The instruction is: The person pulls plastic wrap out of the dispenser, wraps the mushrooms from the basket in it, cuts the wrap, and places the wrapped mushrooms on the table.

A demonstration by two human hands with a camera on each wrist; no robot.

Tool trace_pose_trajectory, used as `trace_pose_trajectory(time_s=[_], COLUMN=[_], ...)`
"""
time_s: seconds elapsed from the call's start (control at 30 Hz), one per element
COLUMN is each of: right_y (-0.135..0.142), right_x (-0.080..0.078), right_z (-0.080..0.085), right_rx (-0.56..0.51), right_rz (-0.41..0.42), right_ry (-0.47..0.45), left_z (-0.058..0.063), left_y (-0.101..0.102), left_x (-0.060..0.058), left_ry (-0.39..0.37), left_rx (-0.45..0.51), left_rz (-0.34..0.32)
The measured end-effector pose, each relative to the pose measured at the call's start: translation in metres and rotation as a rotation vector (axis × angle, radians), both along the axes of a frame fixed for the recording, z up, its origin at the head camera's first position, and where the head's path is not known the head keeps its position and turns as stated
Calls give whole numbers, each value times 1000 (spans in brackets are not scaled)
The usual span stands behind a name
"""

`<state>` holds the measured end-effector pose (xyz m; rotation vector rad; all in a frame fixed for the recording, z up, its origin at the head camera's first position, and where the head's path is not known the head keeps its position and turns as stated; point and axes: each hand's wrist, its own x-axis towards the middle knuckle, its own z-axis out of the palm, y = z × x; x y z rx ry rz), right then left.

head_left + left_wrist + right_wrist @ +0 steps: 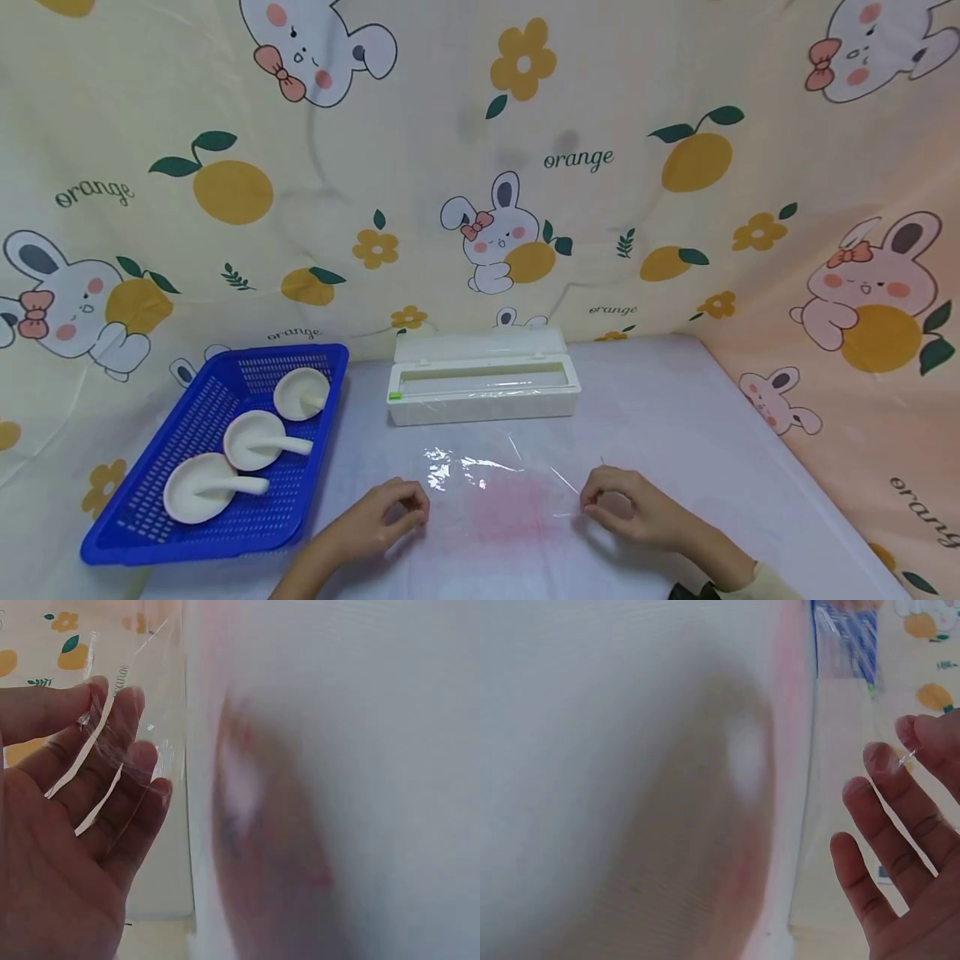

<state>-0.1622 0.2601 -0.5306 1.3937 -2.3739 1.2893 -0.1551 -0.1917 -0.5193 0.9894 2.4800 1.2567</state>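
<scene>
A sheet of clear cling film stretches between my two hands over the table, glinting with reflections. My left hand pinches its left edge between thumb and index finger. In the left wrist view the crumpled film edge runs across the other fingers. At the opposite edge, my right hand pinches the film; in the right wrist view a small crumpled bit shows at the fingertips. Behind the film stands a white cling film dispenser box with its lid raised. Whether the sheet still joins the box I cannot tell.
A blue plastic basket at the left holds small round white dishes with white spoons across them. A pinkish patch shows on the white tabletop beneath the film. A printed cloth hangs behind.
</scene>
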Motion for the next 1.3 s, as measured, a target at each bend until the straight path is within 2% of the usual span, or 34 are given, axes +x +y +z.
trace_pose_trajectory(time_s=[0.2,0.33,0.43,0.57,0.67,0.93,1.03,1.2,1.3], right_y=[-2,-3,-2,-3,-3,-5,-5,-6,-8], right_x=[1,4,6,6,6,7,8,8,8], right_z=[-8,-10,-12,-13,-13,-11,-11,-11,-12], right_rx=[59,85,98,107,112,130,145,151,167], right_rz=[-10,-55,-77,-64,-44,-6,-15,-29,-48], right_ry=[117,119,129,110,83,7,-50,-163,-180], left_z=[-7,-9,-12,-15,-15,-10,-9,-8,-8], left_y=[-4,-7,-7,-7,-6,-4,-5,-4,-4], left_x=[3,4,3,2,1,-2,-2,-1,0], left_ry=[94,113,161,216,167,-87,-129,-118,-49], left_rx=[-90,-90,-84,-98,-131,-151,-166,-197,-210], left_rz=[69,54,27,16,29,50,75,102,89])
